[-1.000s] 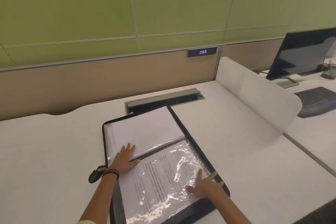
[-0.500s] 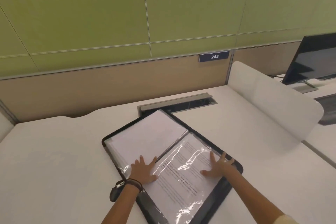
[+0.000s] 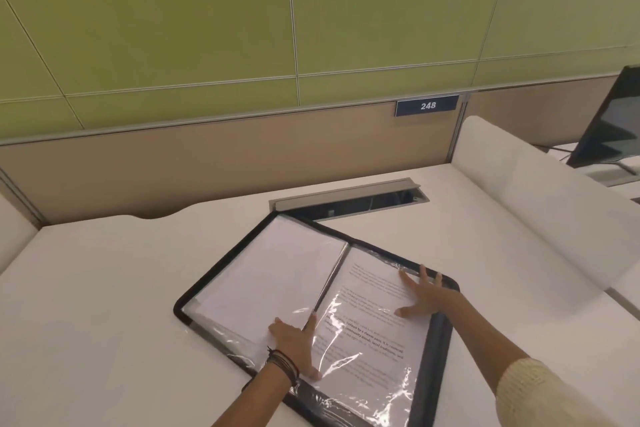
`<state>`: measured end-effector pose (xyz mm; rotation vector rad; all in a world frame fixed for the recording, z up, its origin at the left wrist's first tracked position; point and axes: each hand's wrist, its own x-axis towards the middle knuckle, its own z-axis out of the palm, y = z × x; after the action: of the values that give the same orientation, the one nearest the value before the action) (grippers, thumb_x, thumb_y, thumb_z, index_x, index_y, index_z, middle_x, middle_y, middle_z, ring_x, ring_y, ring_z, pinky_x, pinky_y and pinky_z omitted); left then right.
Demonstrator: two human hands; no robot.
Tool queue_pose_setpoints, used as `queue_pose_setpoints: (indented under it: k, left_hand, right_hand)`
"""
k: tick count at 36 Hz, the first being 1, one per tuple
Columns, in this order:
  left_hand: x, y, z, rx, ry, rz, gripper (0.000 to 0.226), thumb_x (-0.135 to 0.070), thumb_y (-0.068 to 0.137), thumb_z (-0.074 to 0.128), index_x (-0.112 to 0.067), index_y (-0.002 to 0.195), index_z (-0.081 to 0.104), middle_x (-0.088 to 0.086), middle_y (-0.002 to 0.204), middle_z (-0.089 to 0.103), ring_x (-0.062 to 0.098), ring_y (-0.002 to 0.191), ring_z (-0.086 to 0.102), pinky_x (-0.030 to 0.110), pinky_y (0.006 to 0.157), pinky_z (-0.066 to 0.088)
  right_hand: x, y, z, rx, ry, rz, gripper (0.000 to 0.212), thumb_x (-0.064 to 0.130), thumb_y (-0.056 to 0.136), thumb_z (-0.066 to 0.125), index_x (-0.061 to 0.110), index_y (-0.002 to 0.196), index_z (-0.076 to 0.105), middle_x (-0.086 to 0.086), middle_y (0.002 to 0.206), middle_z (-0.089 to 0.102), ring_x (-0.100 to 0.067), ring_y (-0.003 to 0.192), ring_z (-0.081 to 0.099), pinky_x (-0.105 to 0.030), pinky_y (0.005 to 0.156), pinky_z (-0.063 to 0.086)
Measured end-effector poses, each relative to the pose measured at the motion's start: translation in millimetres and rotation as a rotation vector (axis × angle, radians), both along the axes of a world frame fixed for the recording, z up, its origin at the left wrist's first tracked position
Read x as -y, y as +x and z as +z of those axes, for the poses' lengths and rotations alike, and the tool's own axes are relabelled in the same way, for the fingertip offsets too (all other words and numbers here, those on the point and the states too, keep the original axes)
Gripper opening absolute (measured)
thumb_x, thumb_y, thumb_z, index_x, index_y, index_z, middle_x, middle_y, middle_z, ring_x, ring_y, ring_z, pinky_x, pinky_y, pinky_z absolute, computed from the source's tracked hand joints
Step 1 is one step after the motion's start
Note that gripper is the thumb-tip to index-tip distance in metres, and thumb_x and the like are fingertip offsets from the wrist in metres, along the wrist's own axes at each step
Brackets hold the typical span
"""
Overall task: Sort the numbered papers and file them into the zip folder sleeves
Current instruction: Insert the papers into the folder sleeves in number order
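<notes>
The zip folder [image 3: 437, 340] lies open and skewed on the white desk [image 3: 104, 288]. Its far corner stops just short of the cable tray [image 3: 349, 199] at the desk's back edge, and its near corner runs out of the bottom of the view. Both facing sleeves are filled. The left sleeve [image 3: 273, 274] holds a white stack with no print showing on top, and the right sleeve [image 3: 374, 343] holds a printed page under glossy, wrinkled plastic. The numbers on the papers cannot be read.

The left hand [image 3: 294, 345] lies flat on the near end of the left sleeve, beside the spine, with fingers straight and gripping nothing. The right hand [image 3: 426, 295] is spread wide, palm down, on the right sleeve by the folder's right border — it has hold of nothing either.

No loose papers show on the desk, so the filing seems largely or wholly done, and this looks like smoothing the sleeves flat. What probably remains is checking the order, then closing and zipping the folder — though sheets could lie outside the view.
</notes>
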<state>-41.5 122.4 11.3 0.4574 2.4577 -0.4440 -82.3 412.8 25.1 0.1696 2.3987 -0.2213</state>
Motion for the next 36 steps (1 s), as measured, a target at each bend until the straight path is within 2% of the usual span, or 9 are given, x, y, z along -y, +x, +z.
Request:
queue_pose_setpoints:
  k: [3, 5, 7, 11, 15, 22, 25, 30, 36]
  left_hand:
    - [4, -8, -2, -0.047, 0.041, -0.046, 0.122, -0.071, 0.074, 0.058, -0.021, 0.144, -0.028, 0.039, 0.149, 0.004, 0.053, 0.138, 0.006, 0.059, 0.113, 0.003]
    - [13, -21, -11, -0.074, 0.191, -0.143, 0.129, -0.082, 0.065, 0.053, -0.031, 0.128, -0.047, 0.030, 0.148, -0.025, 0.048, 0.139, -0.015, 0.060, 0.108, -0.013]
    - [19, -31, -18, -0.043, 0.300, -0.256, 0.125, -0.100, 0.042, 0.028, -0.041, 0.110, -0.058, 0.017, 0.143, -0.037, 0.041, 0.137, -0.025, 0.060, 0.104, -0.018]
    - [24, -38, -27, 0.032, 0.380, -0.272, 0.122, -0.101, 0.031, 0.022, -0.048, 0.112, -0.053, 0.009, 0.146, -0.038, 0.036, 0.135, -0.032, 0.062, 0.103, -0.018]
    - [23, -34, -24, 0.014, 0.406, -0.227, 0.119, -0.100, 0.030, 0.025, -0.054, 0.108, -0.053, 0.009, 0.151, -0.033, 0.033, 0.128, -0.036, 0.062, 0.103, -0.016]
    - [20, -31, -19, 0.047, 0.417, -0.155, 0.123, -0.104, 0.019, 0.020, -0.056, 0.106, -0.052, 0.008, 0.151, -0.034, 0.036, 0.138, -0.028, 0.068, 0.106, -0.007]
    - [18, -28, -19, 0.056, 0.406, -0.119, 0.127, -0.105, 0.013, 0.016, -0.055, 0.108, -0.052, 0.007, 0.150, -0.036, 0.036, 0.138, -0.028, 0.068, 0.105, -0.008]
    - [14, -21, -21, 0.078, 0.420, -0.053, 0.152, -0.105, 0.012, 0.017, -0.037, 0.138, -0.033, 0.005, 0.146, -0.040, 0.036, 0.138, -0.029, 0.069, 0.105, -0.009]
    - [0, -6, -21, 0.066, 0.393, 0.045, 0.160, -0.104, 0.006, 0.013, -0.032, 0.142, -0.030, 0.011, 0.149, -0.036, 0.039, 0.138, -0.029, 0.069, 0.105, -0.007]
  right_hand:
    - [-1, -7, 2, -0.022, -0.001, 0.023, 0.118, 0.084, 0.059, 0.048, 0.036, 0.146, -0.017, -0.007, 0.150, -0.033, -0.044, 0.137, -0.023, -0.067, 0.107, 0.003]
    - [-4, -8, -1, -0.047, -0.002, 0.045, 0.124, 0.092, 0.049, 0.040, 0.037, 0.145, -0.017, -0.005, 0.151, -0.033, -0.042, 0.138, -0.023, -0.067, 0.107, 0.001]
    - [-9, -10, -9, -0.076, -0.018, 0.043, 0.142, 0.103, 0.026, 0.027, 0.038, 0.145, -0.016, -0.004, 0.151, -0.033, -0.041, 0.138, -0.024, -0.068, 0.106, -0.001]
    - [-13, -12, -19, -0.141, -0.021, 0.022, 0.152, 0.104, 0.014, 0.017, 0.037, 0.146, -0.014, -0.003, 0.152, -0.031, -0.041, 0.138, -0.023, -0.068, 0.106, -0.002]
    - [-11, -7, -21, -0.201, -0.033, -0.019, 0.112, 0.084, 0.066, 0.047, 0.032, 0.149, -0.007, -0.005, 0.154, -0.026, -0.035, 0.141, -0.021, -0.066, 0.107, -0.002]
    - [12, 29, -36, -0.425, -0.146, -0.167, 0.086, 0.054, 0.089, 0.050, 0.026, 0.150, -0.004, -0.009, 0.156, -0.018, -0.029, 0.143, -0.017, -0.060, 0.110, 0.001]
    - [27, 53, -42, -0.511, -0.188, -0.183, 0.078, 0.043, 0.094, 0.048, 0.026, 0.150, -0.002, -0.010, 0.156, -0.014, -0.029, 0.144, -0.012, -0.058, 0.112, 0.001]
    - [50, 83, -50, -0.530, -0.190, -0.166, 0.075, 0.040, 0.096, 0.045, 0.025, 0.149, -0.006, -0.011, 0.156, -0.014, -0.031, 0.144, -0.012, -0.058, 0.112, -0.002]
    - [68, 108, -48, -0.519, -0.162, -0.145, 0.073, 0.042, 0.097, 0.039, 0.025, 0.148, -0.010, -0.011, 0.156, -0.017, -0.031, 0.143, -0.015, -0.057, 0.111, -0.005]
